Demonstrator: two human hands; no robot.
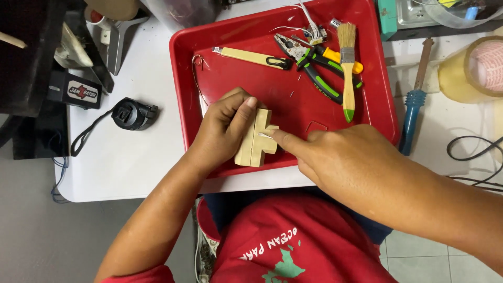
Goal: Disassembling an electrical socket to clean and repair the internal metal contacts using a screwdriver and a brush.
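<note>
Over a red tray point(367, 112) on a white counter point(131, 157), the left hand point(222, 131) has its fingers closed around a pale wooden block point(255, 140) at the tray's near edge. The right hand point(346, 157) presses an extended fingertip against the block's side, its other fingers curled and holding nothing. Pliers point(314, 65), a paintbrush point(347, 68) and a utility knife point(251, 56) lie deeper in the tray. Grey floor shows at left, pale tiles lower right.

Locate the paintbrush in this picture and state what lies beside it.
The paintbrush lies in the red tray, toward its upper right corner, bristles pointing away, crossing the green-handled pliers.
</note>
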